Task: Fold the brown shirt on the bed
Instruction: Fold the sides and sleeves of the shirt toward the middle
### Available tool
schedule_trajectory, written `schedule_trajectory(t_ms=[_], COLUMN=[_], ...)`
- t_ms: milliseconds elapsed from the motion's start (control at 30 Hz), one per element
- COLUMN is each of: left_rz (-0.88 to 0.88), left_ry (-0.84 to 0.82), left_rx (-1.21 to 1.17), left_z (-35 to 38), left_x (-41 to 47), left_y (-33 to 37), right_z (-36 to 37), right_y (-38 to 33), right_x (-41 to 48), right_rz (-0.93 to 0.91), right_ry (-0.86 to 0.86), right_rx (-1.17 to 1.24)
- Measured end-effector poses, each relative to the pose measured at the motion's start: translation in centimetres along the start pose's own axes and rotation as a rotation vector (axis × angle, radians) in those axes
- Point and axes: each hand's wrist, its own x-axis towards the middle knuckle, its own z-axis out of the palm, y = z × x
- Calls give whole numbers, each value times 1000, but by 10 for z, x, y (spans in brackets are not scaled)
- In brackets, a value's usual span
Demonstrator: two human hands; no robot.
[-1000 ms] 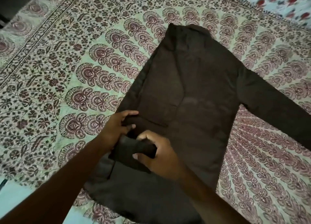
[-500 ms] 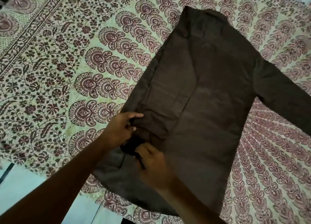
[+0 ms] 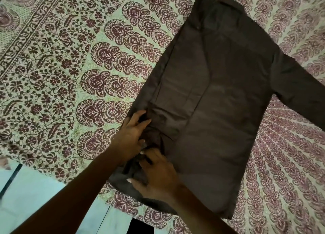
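Note:
The brown shirt [image 3: 223,96] lies flat on the bed, collar at the far end, hem toward me. Its left side is folded inward over the body, and its right sleeve stretches out to the right edge of the view. My left hand [image 3: 131,135] rests on the folded left edge, fingers pinching bunched fabric of the folded-in sleeve. Just below it, my right hand [image 3: 156,174] presses on the same bunched cloth near the hem, fingers curled into it.
A cream bedspread [image 3: 73,71] printed with maroon floral and fan motifs covers the bed. Its near edge runs along the lower left, with pale floor tiles [image 3: 31,195] beyond it.
Both hands slid the folded sleeve end down and left along the shirt's left side, tucking it flatter. The view shifted, so the shirt sits more to the right.

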Motion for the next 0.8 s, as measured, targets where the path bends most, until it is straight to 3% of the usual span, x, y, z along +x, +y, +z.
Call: schedule_trajectory(t_ms=[100, 233, 400, 633, 800], left_rz=[19, 41, 69, 88, 155], left_ry=[45, 42, 27, 36, 65], left_rx=[103, 109, 137, 114, 117], left_z=[7, 7, 9, 10, 9], left_x=[-6, -8, -5, 4, 4], left_y=[-5, -9, -12, -19, -21], right_z=[-10, -45, -107, -166, -163], right_y=[19, 77, 140, 173, 172], right_x=[2, 33, 102, 156, 125], right_rz=[65, 518, 838, 1108, 1205], right_ry=[227, 629, 865, 602, 652], right_rx=[48, 44, 309, 463, 428])
